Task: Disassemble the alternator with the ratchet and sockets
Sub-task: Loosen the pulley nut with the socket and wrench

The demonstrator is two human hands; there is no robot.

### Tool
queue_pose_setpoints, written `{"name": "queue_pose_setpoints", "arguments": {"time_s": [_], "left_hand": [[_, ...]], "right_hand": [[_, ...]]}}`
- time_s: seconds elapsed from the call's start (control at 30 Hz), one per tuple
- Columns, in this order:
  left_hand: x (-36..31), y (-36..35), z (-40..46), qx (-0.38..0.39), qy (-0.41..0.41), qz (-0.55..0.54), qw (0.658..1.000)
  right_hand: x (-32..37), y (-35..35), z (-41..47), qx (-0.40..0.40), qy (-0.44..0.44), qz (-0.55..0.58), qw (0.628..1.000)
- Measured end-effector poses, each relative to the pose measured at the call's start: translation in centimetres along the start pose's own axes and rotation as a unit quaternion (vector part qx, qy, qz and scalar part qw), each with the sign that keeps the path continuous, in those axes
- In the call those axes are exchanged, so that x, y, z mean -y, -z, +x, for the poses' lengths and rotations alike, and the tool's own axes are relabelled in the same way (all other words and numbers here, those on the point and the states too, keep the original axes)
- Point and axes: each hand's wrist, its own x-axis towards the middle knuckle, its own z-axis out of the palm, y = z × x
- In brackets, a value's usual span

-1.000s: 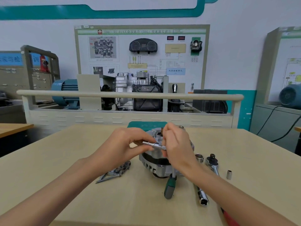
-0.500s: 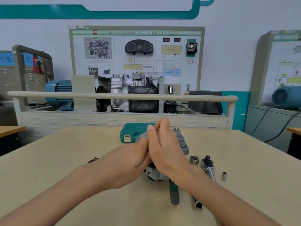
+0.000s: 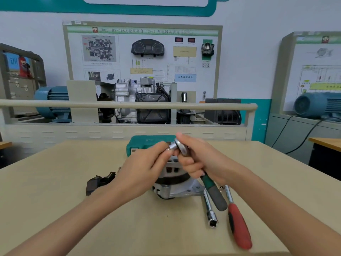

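At frame centre, above the alternator (image 3: pixel 171 183) on the bench (image 3: pixel 55 209), the right hand (image 3: pixel 201 163) grips the green-handled ratchet (image 3: pixel 212 189) while the left hand (image 3: pixel 145 170) fingers (image 3: pixel 162 146) pinch its socket (image 3: pixel 172 146).

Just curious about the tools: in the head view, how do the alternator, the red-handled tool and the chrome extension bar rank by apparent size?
1. alternator, though hands cover part of it.
2. red-handled tool; it lies nearer the camera, so this is unsure.
3. chrome extension bar, clearly smallest.

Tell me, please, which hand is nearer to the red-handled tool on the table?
Right. The right hand grips the ratchet just above the red-handled tool; the left hand sits beyond the alternator.
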Motion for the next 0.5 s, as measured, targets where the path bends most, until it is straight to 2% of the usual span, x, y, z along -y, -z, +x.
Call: {"name": "queue_pose_setpoints", "arguments": {"time_s": [0.1,0.2,0.37,0.5], "left_hand": [[-0.3,-0.4,1.3,-0.005,0.009,-0.016,1.0],[-0.5,-0.7,2.1,0.016,0.011,0.003,1.0],[-1.3,-1.5,2.5,0.072,-0.012,0.076,0.994],[-2.1,-2.9,3.1,0.074,-0.023,0.084,0.993]], "right_hand": [[0.4,1.2,-0.3,-0.006,-0.027,0.033,0.999],[0.2,2.7,-1.0,0.033,-0.061,0.106,0.992],[-1.0,4.8,-2.6,0.095,-0.108,0.305,0.941],[-2.1,5.5,-3.4,0.106,-0.109,0.387,0.909]]}}
